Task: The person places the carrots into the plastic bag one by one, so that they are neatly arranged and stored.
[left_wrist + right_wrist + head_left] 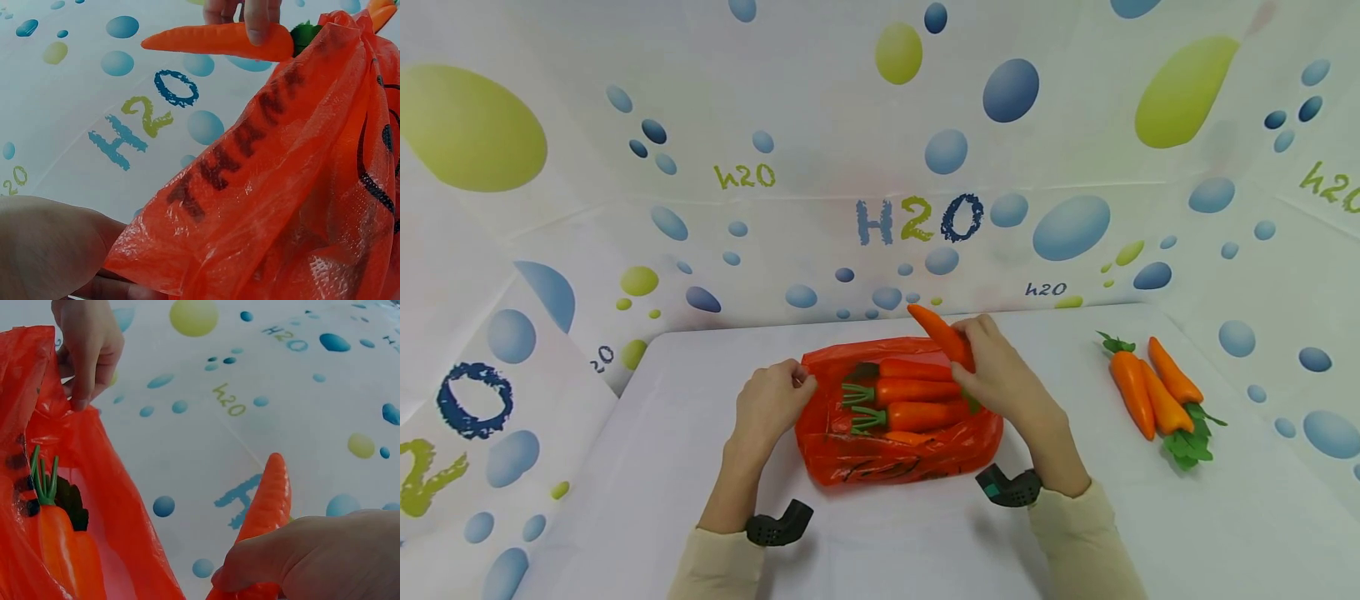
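A red plastic bag [898, 467] lies with its mouth spread, several toy carrots [917, 390] with green tops inside it. My left hand [772, 402] pinches the bag's left edge between thumb and fingers; the left wrist view shows the film [250, 181] stretched up from that hand [56, 250]. Above the right part of the bag, my right hand [1000, 367] grips another carrot [942, 332], its tip pointing up and left. In the right wrist view the thumb lies across this carrot [265, 494].
On the table [685, 433] at the right lie three more orange carrots [1131, 392] with leafy green tops. A white backdrop [820, 100] with blue and green drops and H2O lettering rises behind the table.
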`<state>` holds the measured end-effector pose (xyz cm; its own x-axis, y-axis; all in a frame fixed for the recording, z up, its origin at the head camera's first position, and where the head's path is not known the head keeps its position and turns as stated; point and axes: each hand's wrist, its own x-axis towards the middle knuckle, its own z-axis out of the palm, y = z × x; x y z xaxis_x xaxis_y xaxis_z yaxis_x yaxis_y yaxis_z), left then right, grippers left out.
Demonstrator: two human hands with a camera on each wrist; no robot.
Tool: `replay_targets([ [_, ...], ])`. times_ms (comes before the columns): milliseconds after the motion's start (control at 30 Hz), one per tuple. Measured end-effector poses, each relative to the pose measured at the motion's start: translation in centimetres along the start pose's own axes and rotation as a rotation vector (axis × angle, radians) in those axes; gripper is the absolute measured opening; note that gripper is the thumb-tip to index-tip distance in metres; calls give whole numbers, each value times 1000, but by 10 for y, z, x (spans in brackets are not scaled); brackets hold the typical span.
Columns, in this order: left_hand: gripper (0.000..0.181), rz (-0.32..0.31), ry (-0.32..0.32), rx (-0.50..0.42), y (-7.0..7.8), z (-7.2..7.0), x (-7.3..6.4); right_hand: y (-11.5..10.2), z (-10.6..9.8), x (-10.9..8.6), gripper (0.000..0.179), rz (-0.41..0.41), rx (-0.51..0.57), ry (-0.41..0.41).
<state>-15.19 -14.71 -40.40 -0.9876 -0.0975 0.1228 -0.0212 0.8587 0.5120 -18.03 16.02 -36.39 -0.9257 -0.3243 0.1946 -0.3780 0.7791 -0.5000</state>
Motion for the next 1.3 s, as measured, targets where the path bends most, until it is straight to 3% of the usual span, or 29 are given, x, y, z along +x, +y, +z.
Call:
replay_targets([
  [400,23,7,8,0,-1,0,1,2,1,-1,45,27,-22,-94],
  [733,23,7,5,-5,-1,0,1,-2,2,-1,47,-60,-2,-8],
  [967,23,11,5,-7,-1,0,0,-9,4,-2,46,-96,15,5],
  [1167,23,12,9,-7,-1,0,0,-13,9,-2,46,-127,-5,-31],
  [1300,23,11,6,-11,-2,0,0,-14,16,-1,48,-137,-35,-98],
])
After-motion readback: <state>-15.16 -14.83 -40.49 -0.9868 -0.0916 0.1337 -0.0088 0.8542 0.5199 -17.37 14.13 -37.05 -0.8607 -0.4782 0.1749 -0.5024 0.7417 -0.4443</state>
